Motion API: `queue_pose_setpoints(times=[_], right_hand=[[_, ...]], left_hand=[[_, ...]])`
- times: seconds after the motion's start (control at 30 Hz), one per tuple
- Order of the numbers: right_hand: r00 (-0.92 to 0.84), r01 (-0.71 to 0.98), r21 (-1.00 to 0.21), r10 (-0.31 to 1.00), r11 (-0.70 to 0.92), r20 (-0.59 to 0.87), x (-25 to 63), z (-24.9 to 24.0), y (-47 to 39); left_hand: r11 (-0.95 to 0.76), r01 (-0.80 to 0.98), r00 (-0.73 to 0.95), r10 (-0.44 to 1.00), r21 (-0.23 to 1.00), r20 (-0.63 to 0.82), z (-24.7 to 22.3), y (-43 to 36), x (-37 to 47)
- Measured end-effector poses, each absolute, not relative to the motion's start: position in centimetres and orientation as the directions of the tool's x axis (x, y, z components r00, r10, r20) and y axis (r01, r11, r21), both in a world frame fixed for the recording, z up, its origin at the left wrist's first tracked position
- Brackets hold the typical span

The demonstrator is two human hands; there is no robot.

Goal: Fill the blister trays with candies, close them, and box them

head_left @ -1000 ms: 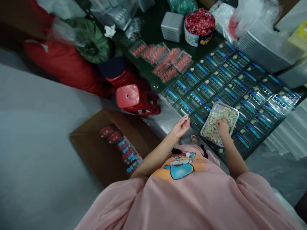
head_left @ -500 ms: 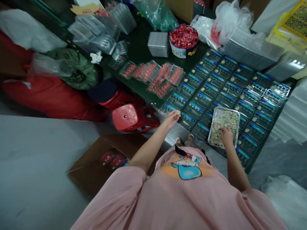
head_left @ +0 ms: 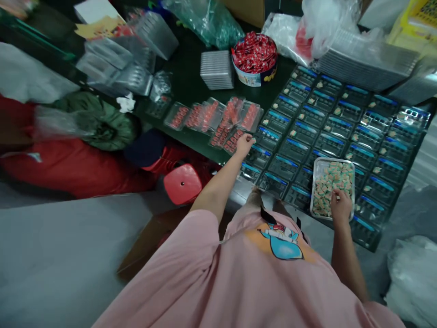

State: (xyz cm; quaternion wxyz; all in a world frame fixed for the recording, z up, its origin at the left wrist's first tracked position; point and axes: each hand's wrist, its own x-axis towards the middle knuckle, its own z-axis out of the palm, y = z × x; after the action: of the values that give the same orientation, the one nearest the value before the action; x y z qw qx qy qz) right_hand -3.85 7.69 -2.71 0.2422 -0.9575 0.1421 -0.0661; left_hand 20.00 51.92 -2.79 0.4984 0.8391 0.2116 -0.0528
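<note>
1. Nearest, a pink shirt and sleeve hide most of a cardboard box.
2. The right hand dips into a tray of small pieces, by the worktop's near edge; whether it grips one, I cannot tell.
3. The left hand pinches a tiny, blurred piece above blue-striped packs; half a second ago it was nearer that edge.
4. Beyond red-filled packs, bare green surface surrounds stacked trays; plastic bags are cut off behind.
</note>
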Motion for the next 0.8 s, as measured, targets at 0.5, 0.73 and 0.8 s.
queue_pose_setpoints(times=[0.5, 0.73, 0.8], right_hand=[[0.862, -0.424, -0.48, -0.504, -0.768, 0.046, -5.8, -2.1, 16.1], [0.826, -0.457, -0.516, -0.561, -0.725, 0.056, -5.8, -1.2, 17.6], [0.819, -0.464, -0.532, -0.571, -0.709, 0.047, -5.9, -1.0, 17.2]], left_hand=[[-0.817, 0.035, 0.954, -0.144, 0.576, -0.263, -5.8, 52.8, 23.9], [-0.882, -0.113, 0.924, -0.262, 0.458, -0.278, -6.3, 52.7, 24.4], [-0.871, -0.135, 0.919, -0.288, 0.473, -0.269, -6.3, 52.8, 24.6]])
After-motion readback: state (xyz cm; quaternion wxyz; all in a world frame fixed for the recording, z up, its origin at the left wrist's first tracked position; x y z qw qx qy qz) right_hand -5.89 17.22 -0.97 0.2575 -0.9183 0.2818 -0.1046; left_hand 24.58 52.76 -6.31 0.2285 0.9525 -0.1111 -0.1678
